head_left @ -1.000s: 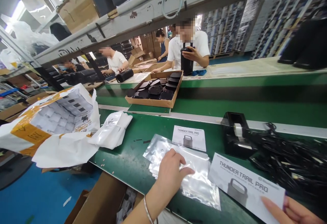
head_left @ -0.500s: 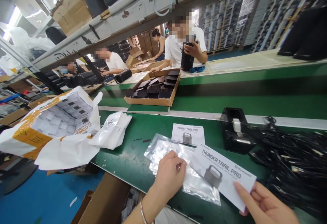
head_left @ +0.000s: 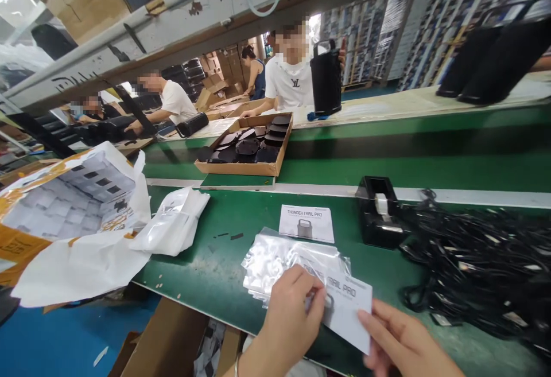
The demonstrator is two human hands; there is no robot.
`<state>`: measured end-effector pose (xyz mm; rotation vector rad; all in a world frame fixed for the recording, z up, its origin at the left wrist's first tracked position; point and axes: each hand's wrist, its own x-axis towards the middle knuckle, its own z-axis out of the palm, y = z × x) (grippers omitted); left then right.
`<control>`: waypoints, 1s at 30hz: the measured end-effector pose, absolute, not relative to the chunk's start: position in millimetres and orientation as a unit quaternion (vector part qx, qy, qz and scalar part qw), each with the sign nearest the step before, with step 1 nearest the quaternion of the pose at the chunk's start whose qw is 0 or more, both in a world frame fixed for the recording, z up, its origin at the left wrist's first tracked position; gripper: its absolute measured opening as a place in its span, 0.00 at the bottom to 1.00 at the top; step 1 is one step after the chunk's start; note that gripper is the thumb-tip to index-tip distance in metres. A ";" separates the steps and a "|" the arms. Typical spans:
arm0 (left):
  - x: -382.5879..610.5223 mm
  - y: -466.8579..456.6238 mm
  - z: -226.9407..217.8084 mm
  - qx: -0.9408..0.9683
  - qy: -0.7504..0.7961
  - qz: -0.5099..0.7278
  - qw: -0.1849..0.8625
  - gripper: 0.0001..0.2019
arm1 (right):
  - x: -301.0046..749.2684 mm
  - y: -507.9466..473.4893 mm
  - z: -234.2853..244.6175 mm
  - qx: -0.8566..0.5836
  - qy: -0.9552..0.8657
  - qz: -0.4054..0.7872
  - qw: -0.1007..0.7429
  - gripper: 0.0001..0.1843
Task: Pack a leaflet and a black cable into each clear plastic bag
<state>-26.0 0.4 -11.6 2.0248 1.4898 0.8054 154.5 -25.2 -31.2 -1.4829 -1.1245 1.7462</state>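
Observation:
My right hand (head_left: 394, 334) grips the right end of a white printed booklet (head_left: 353, 322) between thumb and fingers. Its left part lies under clear plastic and appears to be inside a bag's opening. With pinched fingertips, my left hand (head_left: 295, 311) holds the edge of this clear plastic bag (head_left: 338, 259), beside the booklet's printed picture. Beneath are more clear bags (head_left: 269, 256) in a loose stack on the green bench. Another booklet (head_left: 306, 230) with the same print lies flat just beyond them.
A black tape dispenser (head_left: 379, 216) and a heap of black cables (head_left: 469, 251) are at right. A folded white packet (head_left: 176, 222) and a torn-open package (head_left: 64, 205) lie left. Ahead, a shallow carton (head_left: 241, 169) holds dark plates. Across the belt, a co-worker (head_left: 288, 81) handles a black speaker (head_left: 326, 78).
My right hand has brought the booklet leftward, its left end now under the bag's plastic by my left hand. The view has shifted slightly. The co-worker's speaker now stands more upright, its handle showing.

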 end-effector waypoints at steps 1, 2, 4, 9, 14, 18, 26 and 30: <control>-25.5 -0.8 -9.0 0.743 0.539 0.301 0.259 0.07 | 151.7 -20.7 -20.9 -0.525 -0.420 0.679 0.294 0.24; -25.3 -1.6 -6.0 0.739 0.534 0.306 0.274 0.07 | 148.0 -16.3 -12.5 -0.502 -0.427 0.693 0.293 0.22; -24.8 -2.5 1.0 0.728 0.521 0.314 0.316 0.06 | 138.4 -8.2 -4.3 -0.490 -0.475 0.675 0.281 0.19; -19.4 0.5 12.8 0.699 0.474 0.312 0.435 0.06 | 119.7 7.7 -14.4 -0.564 -0.591 0.501 0.284 0.08; -14.5 10.2 6.8 0.724 0.521 0.252 0.375 0.06 | 171.0 11.7 -8.1 -0.587 -0.667 0.349 0.298 0.16; -11.3 14.1 -2.8 0.765 0.547 0.184 0.284 0.07 | 233.0 17.2 -8.1 -0.593 -0.795 -0.027 0.123 0.25; -5.5 14.5 -3.7 0.739 0.565 0.213 0.299 0.07 | 229.9 33.9 -20.0 -0.512 -0.850 -0.047 0.117 0.14; -6.8 15.9 -3.9 0.697 0.576 0.260 0.339 0.06 | 200.5 19.6 -12.5 -0.548 -0.778 0.191 0.242 0.09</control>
